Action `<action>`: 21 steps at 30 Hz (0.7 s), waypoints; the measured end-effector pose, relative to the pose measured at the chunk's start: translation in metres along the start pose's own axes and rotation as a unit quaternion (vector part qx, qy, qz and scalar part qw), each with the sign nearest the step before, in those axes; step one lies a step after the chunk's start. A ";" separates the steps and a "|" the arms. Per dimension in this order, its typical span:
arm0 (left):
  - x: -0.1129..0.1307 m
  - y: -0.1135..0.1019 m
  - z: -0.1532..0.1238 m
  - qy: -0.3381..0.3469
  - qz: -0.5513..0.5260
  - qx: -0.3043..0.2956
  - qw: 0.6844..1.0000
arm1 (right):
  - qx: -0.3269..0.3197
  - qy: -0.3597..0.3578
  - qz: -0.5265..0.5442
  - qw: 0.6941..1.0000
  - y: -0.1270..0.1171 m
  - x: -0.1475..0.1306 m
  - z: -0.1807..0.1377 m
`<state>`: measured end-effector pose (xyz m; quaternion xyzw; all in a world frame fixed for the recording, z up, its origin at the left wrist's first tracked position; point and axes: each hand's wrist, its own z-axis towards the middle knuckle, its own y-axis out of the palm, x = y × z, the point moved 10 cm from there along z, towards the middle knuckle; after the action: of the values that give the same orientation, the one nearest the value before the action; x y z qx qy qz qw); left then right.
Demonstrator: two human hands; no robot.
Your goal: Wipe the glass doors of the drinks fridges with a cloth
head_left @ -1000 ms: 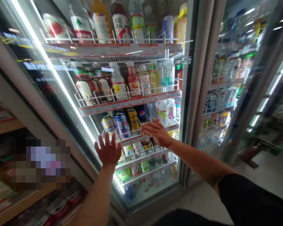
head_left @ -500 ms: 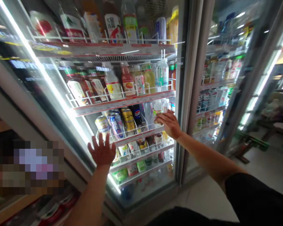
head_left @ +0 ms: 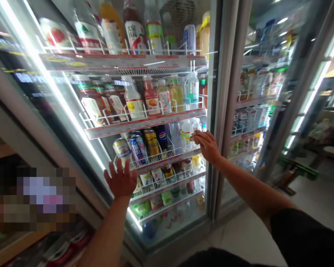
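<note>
My left hand (head_left: 121, 180) is raised with its fingers spread, in front of the lit drinks fridge near the lower left of its glass. Close behind its fingertips stand a pale can (head_left: 121, 149) and a blue can (head_left: 138, 149). My right hand (head_left: 208, 146) reaches in from the right, its fingers stretched leftward and nothing visible in them. Beyond those fingers are a clear bottle (head_left: 186, 131) and a dark Pepsi bottle (head_left: 161, 136). Whether either hand touches the glass, I cannot tell.
A metal door frame (head_left: 225, 92) stands upright just right of my right hand. Juice bottles (head_left: 152, 98) fill the shelf above. A second fridge (head_left: 256, 100) stands to the right. At lower left is a wooden shelf edge (head_left: 19, 241), with a blurred patch above it.
My right hand has shifted slightly right and down, its fingers now closer together. My left hand stays nearly in place, spread as before. The view has steadied.
</note>
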<state>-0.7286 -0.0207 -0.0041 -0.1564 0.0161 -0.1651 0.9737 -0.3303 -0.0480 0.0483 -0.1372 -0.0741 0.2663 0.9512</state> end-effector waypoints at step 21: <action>0.008 -0.003 -0.003 0.030 0.023 0.025 0.999 | -0.096 -0.140 0.082 0.982 0.065 -0.109 -0.008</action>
<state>-0.7224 -0.0267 -0.0064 -0.1264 0.0451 -0.1473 0.9800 -0.4522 -0.0537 0.0141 -0.1954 -0.2200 0.3514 0.8888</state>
